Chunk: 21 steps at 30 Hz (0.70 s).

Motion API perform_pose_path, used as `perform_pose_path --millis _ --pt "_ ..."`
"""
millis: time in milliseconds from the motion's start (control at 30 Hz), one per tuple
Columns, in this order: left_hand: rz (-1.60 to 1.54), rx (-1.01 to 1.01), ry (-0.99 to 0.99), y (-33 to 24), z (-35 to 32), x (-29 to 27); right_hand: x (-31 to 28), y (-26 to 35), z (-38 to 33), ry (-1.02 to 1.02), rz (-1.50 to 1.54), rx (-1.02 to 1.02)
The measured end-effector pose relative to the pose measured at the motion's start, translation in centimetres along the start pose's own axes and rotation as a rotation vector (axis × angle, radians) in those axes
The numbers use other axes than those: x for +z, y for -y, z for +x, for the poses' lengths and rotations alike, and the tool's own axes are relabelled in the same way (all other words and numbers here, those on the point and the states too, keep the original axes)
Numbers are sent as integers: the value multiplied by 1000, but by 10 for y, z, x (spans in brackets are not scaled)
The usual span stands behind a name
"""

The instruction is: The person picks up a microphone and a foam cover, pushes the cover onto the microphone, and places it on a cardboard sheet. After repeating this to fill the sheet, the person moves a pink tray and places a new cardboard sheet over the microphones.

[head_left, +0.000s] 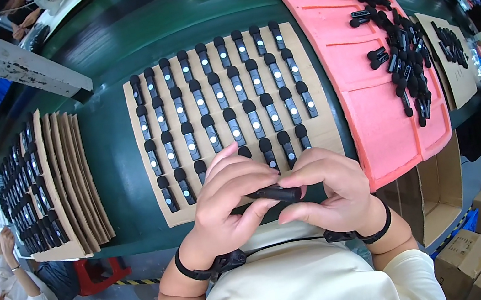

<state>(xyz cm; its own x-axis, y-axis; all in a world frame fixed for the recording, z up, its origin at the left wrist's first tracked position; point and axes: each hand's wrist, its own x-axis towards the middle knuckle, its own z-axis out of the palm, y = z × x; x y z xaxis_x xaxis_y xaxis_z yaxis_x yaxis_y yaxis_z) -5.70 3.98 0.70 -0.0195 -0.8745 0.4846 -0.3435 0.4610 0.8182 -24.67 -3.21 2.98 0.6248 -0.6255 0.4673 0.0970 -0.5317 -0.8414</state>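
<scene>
In front of my chest, both hands hold a small black clip-on microphone [276,193] lying roughly sideways. My left hand [224,206] grips its left part between thumb and fingers. The thumb and forefinger of my right hand [335,185] close on its right end, and part of that end is hidden. Just beyond my hands lies a cardboard sheet [327,126] with rows of similar black microphones [219,93], each with a dark foam top and a pale round spot. My fingers cover some of the nearest row.
A pink foam tray [370,128] with a loose heap of black microphones [406,58] is at right. Loaded cardboard sheets [67,179] stand at left on the green table [113,133]. A grey metal post [26,65] rises far left. Co-workers are at both sides; cartons [463,262] sit lower right.
</scene>
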Motion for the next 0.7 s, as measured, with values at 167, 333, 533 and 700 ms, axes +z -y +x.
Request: perform_pose_path --millis 167,333,533,700 --pt "-26 -13 36 8 -5 2 0 0 1 41 -49 -9" --pt "57 -47 20 3 -3 1 -8 -4 3 19 -127 -83" --pt "136 -102 -42 6 -14 -15 -45 -25 -23 22 -387 29" --pt "170 -129 -78 7 -21 -21 -69 -43 -45 150 -684 29"
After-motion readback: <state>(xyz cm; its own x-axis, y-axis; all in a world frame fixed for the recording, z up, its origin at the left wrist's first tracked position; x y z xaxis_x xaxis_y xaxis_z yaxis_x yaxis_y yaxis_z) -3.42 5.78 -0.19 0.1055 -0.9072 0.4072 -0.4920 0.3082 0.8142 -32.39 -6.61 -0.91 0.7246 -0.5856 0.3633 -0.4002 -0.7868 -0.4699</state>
